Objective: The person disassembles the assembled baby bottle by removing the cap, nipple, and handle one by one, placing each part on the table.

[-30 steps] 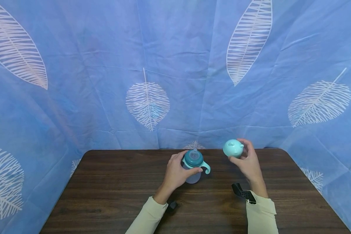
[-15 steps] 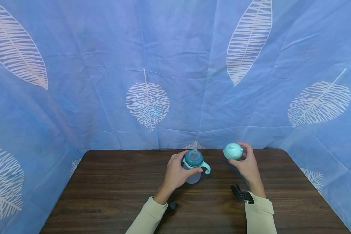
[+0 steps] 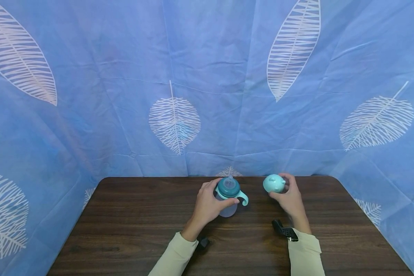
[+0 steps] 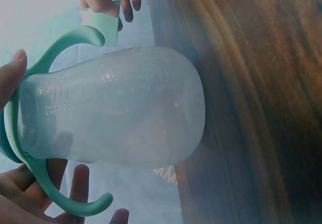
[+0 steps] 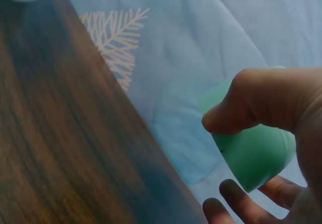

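My left hand (image 3: 208,205) grips a clear baby bottle (image 4: 115,108) round its neck, thumb in front. The bottle is upright, with a teal collar (image 3: 229,186), a translucent spout and two mint hooked handles (image 4: 75,209). To its right, my right hand (image 3: 291,199) holds a rounded mint bottle cap (image 3: 273,183) with small ear-like bumps, pinched between thumb and fingers. In the right wrist view, the thumb lies across the cap (image 5: 256,153) and fingertips show below it. The left wrist view shows the cap held above the tabletop, apart from the bottle.
A dark wood table (image 3: 141,222) lies under both hands. Behind it hangs a blue cloth (image 3: 207,126) printed with white leaves. A black strap (image 3: 284,230) sits on the right wrist, and a small black piece (image 3: 202,243) shows by the left cuff.
My right hand has lowered a little with the cap, toward the table. The left hand and the bottle have stayed in place.
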`<state>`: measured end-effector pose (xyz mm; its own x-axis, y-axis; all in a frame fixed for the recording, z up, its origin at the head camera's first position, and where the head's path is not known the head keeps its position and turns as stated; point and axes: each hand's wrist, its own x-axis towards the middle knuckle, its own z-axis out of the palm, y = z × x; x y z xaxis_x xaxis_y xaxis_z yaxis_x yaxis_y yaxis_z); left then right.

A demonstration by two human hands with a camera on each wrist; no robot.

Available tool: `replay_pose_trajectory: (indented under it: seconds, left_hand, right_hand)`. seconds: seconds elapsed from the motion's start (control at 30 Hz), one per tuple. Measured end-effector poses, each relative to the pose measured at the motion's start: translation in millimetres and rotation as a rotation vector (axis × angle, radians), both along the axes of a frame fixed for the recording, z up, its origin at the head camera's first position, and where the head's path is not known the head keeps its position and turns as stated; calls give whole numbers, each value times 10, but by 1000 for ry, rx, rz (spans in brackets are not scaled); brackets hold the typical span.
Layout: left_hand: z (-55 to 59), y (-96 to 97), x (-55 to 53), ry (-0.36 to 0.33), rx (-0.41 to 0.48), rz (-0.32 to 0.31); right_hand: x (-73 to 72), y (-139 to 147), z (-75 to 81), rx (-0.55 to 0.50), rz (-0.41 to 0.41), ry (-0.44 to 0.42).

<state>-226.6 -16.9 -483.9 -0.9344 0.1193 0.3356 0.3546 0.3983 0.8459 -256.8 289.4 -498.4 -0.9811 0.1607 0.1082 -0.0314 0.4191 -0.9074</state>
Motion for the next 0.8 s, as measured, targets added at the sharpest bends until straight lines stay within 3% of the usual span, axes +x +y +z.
replay_pose_trajectory:
  seconds: [0.6,0.8]
  left_hand:
    - [9,6,9,14,-1,0]
    - [8,4,10,23,-1,-5]
  right_hand:
    - [-15,37,-126,254,-17,-29]
    - [-4,32,-135,287,1,-42]
